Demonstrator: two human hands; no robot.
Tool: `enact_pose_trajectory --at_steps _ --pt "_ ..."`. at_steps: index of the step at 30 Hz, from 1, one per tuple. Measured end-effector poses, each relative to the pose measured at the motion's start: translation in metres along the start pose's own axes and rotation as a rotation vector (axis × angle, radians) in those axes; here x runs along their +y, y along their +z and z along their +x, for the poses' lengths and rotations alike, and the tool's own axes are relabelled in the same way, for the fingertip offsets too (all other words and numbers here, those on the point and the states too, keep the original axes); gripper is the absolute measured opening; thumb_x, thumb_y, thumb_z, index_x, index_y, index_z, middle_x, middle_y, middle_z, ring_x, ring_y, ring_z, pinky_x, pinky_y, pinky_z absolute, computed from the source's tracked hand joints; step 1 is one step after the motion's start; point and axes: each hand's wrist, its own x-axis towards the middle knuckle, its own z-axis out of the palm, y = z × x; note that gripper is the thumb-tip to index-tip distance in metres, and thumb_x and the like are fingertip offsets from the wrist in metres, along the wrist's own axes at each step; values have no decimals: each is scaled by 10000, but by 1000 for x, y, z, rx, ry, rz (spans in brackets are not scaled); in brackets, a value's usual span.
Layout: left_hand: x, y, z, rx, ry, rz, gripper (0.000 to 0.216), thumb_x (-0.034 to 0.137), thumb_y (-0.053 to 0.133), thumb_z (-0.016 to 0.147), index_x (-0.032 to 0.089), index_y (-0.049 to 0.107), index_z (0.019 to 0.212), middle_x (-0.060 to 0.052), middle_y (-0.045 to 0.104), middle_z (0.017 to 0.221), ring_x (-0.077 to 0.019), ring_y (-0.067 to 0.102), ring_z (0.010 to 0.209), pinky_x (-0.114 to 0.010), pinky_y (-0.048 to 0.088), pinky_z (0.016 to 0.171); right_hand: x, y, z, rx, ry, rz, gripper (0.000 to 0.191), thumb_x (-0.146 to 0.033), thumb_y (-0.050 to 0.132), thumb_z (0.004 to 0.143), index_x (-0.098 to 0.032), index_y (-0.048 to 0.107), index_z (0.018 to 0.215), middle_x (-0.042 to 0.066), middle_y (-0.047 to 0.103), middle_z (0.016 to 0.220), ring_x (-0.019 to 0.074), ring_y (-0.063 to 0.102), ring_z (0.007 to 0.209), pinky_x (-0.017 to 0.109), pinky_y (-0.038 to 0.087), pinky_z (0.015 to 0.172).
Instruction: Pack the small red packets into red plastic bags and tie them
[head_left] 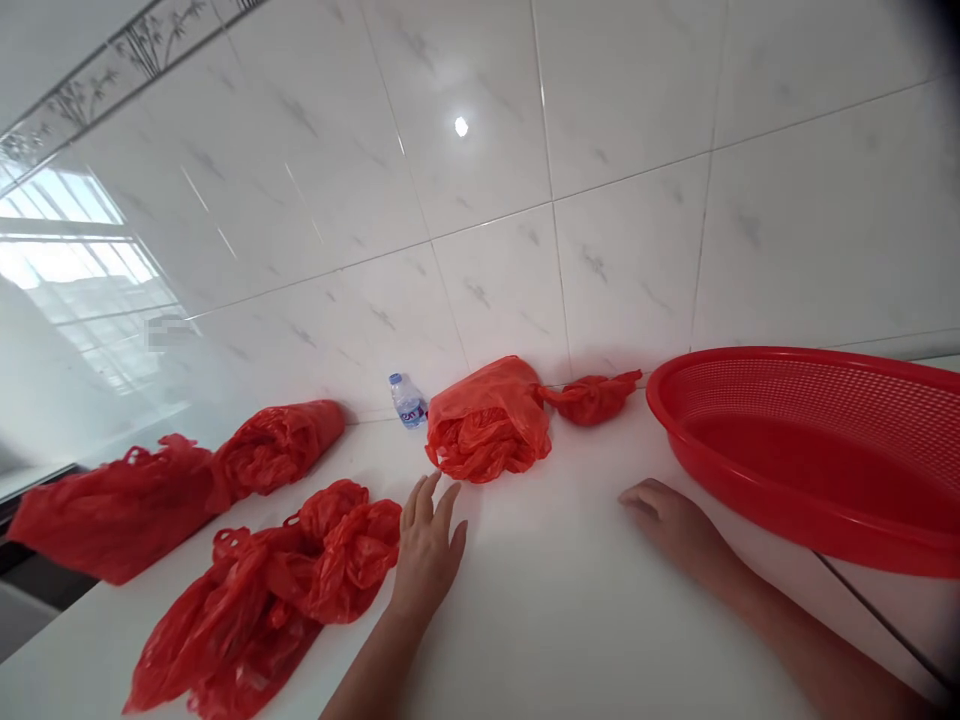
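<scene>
My left hand (430, 553) is open, its fingers spread, over the white countertop (555, 600). Right beside it on the left lies a crumpled heap of red plastic bags (255, 600). Just beyond its fingertips sits a bulky red plastic bag (487, 420), its crumpled end facing me. My right hand (664, 520) rests near the counter surface, loosely curved and holding nothing visible. A large red plastic basket (795, 500) with mesh sides stands close on its right. A small knotted red bag (596, 398) lies by the wall, beyond my right hand.
At the back, a small clear bottle (407, 402) with a blue cap leans near the tiled wall (630, 250). Farther left are a rolled red bag (281, 440) and another full-looking red bag (124, 510) near the counter's left end. A dark seam runs below the basket.
</scene>
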Motion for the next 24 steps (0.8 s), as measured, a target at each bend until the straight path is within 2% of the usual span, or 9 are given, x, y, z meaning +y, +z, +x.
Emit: enact_pose_trajectory --at_steps 4,6,8,10,12,15,19,21,24 --pt "4 33 29 91 -146 -49 477 189 542 818 164 455 1287 -171 372 1412 -354 295 1336 -555 357 1008 -2 -1 -1 5 -28 12 203 -276 406 805 -217 598 829 40 627 944 196 600 861 337 471 786" --pt "7 46 37 76 -129 -138 320 190 537 819 160 574 1135 -170 457 1335 -363 351 1296 -564 377 980 -2 -2 -2 4 -38 6 209 -265 399 808 -218 601 831 39 627 945 192 601 861 332 476 778" --pt "13 53 39 19 -22 -237 160 178 499 842 171 641 915 -141 567 1191 -326 458 1203 -520 424 939 -3 -2 -3 13 -49 -24 203 -263 409 805 -223 606 834 39 630 951 198 601 876 335 484 773" --pt "22 52 37 -41 96 -306 190 164 458 865 178 631 788 -105 624 1060 -254 554 1057 -427 479 877 -6 3 -7 41 -76 -76 214 -266 433 801 -233 615 908 45 627 1000 213 594 935 354 488 805" --pt "35 46 32 -87 187 -347 203 156 441 870 181 620 776 -85 637 1009 -196 592 928 -348 505 811 -10 12 -12 74 -127 -127 328 -255 454 796 -249 570 1103 56 599 1102 224 573 1020 372 483 856" --pt "57 36 24 -146 303 -386 148 189 477 855 184 612 796 -68 640 994 -166 597 870 -296 507 775 -19 30 -22 67 -252 -180 598 -199 465 786 -295 336 1362 62 508 1260 220 517 1140 380 467 922" --pt "77 28 17 -193 461 -427 155 281 501 850 171 605 878 -71 641 959 -162 592 838 -278 503 740 -19 55 -23 83 -408 -258 704 -178 455 797 -345 187 1426 67 433 1336 242 486 1194 416 460 940" --pt "79 26 18 -130 515 -438 236 314 455 872 150 605 948 -102 634 1019 -173 588 857 -292 498 735 -16 63 -15 92 -445 -275 686 -209 456 816 -350 181 1428 78 430 1332 252 515 1157 417 489 887" --pt "77 24 23 69 470 -404 310 344 412 886 156 620 1019 -137 589 1152 -210 567 971 -345 474 799 -16 71 1 72 -481 -279 596 -268 444 846 -330 254 1407 96 460 1289 244 572 1048 398 521 795"
